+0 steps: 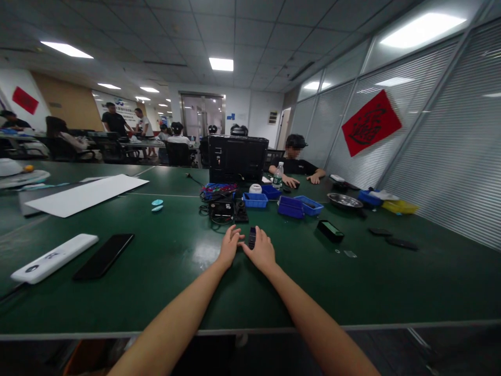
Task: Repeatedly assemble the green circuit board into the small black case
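Observation:
In the head view, a black object (252, 237) that looks like a wristwatch with a linked band is upright in my right hand (263, 250). My right fingers close round its far side, with the thumb at its near side. Just left of it is my left hand (230, 244), with its fingers apart and slightly curled and its thumb pointing toward the right hand. No object shows in the left hand. Both hands are above the green tabletop (164, 292), in front of a black boxy device (222, 210) with cables.
A black monitor (238, 159) stands behind blue trays (255, 200). To the right are an open black box (331, 231) and a metal bowl (344, 201). A phone (104, 256) and a white power strip-like bar (55, 258) lie left. Across the table sits a person (297, 164).

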### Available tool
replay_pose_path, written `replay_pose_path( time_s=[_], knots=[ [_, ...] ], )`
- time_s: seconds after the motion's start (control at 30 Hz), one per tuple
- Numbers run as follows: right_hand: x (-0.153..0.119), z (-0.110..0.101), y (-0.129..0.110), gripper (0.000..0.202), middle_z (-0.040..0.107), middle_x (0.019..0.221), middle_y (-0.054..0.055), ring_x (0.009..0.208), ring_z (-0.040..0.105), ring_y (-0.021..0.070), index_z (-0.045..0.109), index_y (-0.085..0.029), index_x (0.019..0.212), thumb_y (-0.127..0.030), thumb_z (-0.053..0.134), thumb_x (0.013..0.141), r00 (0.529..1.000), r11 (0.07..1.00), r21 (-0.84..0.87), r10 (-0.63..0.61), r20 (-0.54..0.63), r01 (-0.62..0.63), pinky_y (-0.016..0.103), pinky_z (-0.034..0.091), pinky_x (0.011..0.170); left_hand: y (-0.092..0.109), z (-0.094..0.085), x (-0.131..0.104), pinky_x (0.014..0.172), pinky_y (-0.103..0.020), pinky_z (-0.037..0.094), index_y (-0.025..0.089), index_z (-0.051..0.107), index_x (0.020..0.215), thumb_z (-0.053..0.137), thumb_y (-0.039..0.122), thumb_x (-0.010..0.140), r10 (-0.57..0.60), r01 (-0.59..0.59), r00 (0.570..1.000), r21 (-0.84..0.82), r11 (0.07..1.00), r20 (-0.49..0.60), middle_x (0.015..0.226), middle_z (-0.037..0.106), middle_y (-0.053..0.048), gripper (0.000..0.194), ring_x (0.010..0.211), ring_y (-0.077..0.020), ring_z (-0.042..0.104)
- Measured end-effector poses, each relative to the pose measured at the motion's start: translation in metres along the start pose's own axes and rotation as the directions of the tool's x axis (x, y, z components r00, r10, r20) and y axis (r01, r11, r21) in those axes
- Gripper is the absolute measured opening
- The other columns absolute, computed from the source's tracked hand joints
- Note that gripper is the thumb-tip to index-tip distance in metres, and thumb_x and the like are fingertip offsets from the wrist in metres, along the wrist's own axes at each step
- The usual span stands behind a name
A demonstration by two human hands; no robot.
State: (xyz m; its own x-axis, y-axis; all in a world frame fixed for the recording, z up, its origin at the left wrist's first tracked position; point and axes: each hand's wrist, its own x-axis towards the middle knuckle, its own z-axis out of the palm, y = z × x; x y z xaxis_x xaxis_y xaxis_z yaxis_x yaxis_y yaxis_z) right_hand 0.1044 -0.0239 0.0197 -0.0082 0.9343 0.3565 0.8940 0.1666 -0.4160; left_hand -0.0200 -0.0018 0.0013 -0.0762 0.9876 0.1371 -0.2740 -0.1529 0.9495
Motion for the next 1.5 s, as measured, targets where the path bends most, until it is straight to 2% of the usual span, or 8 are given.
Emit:
replay_pose_path(
  time_s=[0.17,0.4,0.97,1.2,1.27,1.33,1.43,1.5],
  knots=[
    [0.008,-0.004,0.006,0.065,0.052,0.115,0.017,0.103,0.05,0.0285,0.026,-0.014,0.134,-0.035,0.046,0.076,0.994,0.993,-0.091,0.078,0.076,-0.071,0.037,0.035,0.084,0.0,-0.003,0.0,0.062,-0.024,0.051,0.017,0.046,0.113,0.051,0.04,0.077,-0.024,0.022,0.999,-0.037,0.999,-0.039,0.11,0.054,-0.012,0.043,0.082,-0.0143,0.059],
    [0.03,-0.031,0.058,0.059,0.056,0.106,0.017,0.097,0.053,0.0285,0.033,-0.013,0.128,-0.037,0.046,0.076,0.943,0.939,-0.11,0.33,0.027,-0.326,0.036,0.042,0.073,0.0,-0.005,0.0,0.059,-0.022,0.05,0.016,0.05,0.109,0.049,0.049,0.076,-0.039,0.038,0.999,-0.055,0.998,-0.023,0.102,0.057,-0.011,0.047,0.076,-0.0123,0.059],
    [0.036,-0.039,0.09,0.048,0.053,0.108,0.016,0.099,0.049,0.0287,0.047,-0.014,0.114,-0.042,0.048,0.075,0.904,0.893,-0.147,0.426,-0.035,-0.426,0.037,0.043,0.073,0.0,-0.008,0.001,0.06,-0.023,0.048,0.013,0.056,0.097,0.053,0.052,0.072,-0.038,0.039,0.998,-0.026,0.999,0.053,0.086,0.062,-0.008,0.046,0.069,-0.011,0.058],
    [0.038,-0.039,0.09,0.046,0.055,0.104,0.016,0.096,0.051,0.0288,0.051,-0.015,0.107,-0.045,0.05,0.073,0.901,0.899,-0.056,0.434,-0.01,-0.434,0.038,0.042,0.072,0.002,-0.007,0.0,0.059,-0.024,0.048,0.012,0.058,0.094,0.054,0.052,0.071,-0.045,0.045,0.997,-0.009,0.999,0.055,0.084,0.063,-0.009,0.047,0.067,-0.0116,0.059],
    [0.038,-0.043,0.088,0.046,0.056,0.104,0.016,0.096,0.051,0.0282,0.051,-0.015,0.107,-0.047,0.049,0.073,0.891,0.893,0.024,0.451,-0.058,-0.45,0.037,0.042,0.073,0.003,-0.007,-0.001,0.059,-0.024,0.048,0.012,0.058,0.094,0.054,0.053,0.07,-0.045,0.045,0.997,-0.01,0.999,0.058,0.083,0.063,-0.009,0.048,0.067,-0.0118,0.059],
    [0.037,-0.048,0.087,0.047,0.055,0.104,0.015,0.097,0.051,0.0274,0.05,-0.016,0.109,-0.048,0.047,0.074,0.869,0.89,0.128,0.455,-0.194,-0.437,0.036,0.041,0.075,0.004,-0.007,-0.002,0.06,-0.024,0.048,0.012,0.058,0.094,0.055,0.053,0.07,-0.048,0.049,0.997,-0.014,0.999,0.065,0.083,0.063,-0.008,0.048,0.066,-0.0116,0.058],
    [0.035,-0.056,0.086,0.052,0.053,0.107,0.015,0.1,0.049,0.0263,0.048,-0.012,0.112,-0.048,0.045,0.075,0.783,0.909,0.293,0.406,-0.471,-0.295,0.036,0.039,0.081,0.004,-0.006,-0.001,0.06,-0.024,0.047,0.012,0.058,0.094,0.055,0.054,0.068,-0.052,0.054,0.996,-0.019,0.998,0.072,0.081,0.063,-0.007,0.049,0.065,-0.0111,0.058],
    [0.034,-0.059,0.085,0.053,0.052,0.107,0.016,0.097,0.05,0.0248,0.049,-0.01,0.11,-0.049,0.045,0.074,0.731,0.904,0.394,0.381,-0.567,-0.165,0.035,0.04,0.081,0.003,-0.006,-0.001,0.059,-0.023,0.047,0.012,0.058,0.093,0.056,0.054,0.068,-0.051,0.053,0.996,-0.021,0.998,0.073,0.08,0.063,-0.007,0.049,0.064,-0.0107,0.058]
  ],
)
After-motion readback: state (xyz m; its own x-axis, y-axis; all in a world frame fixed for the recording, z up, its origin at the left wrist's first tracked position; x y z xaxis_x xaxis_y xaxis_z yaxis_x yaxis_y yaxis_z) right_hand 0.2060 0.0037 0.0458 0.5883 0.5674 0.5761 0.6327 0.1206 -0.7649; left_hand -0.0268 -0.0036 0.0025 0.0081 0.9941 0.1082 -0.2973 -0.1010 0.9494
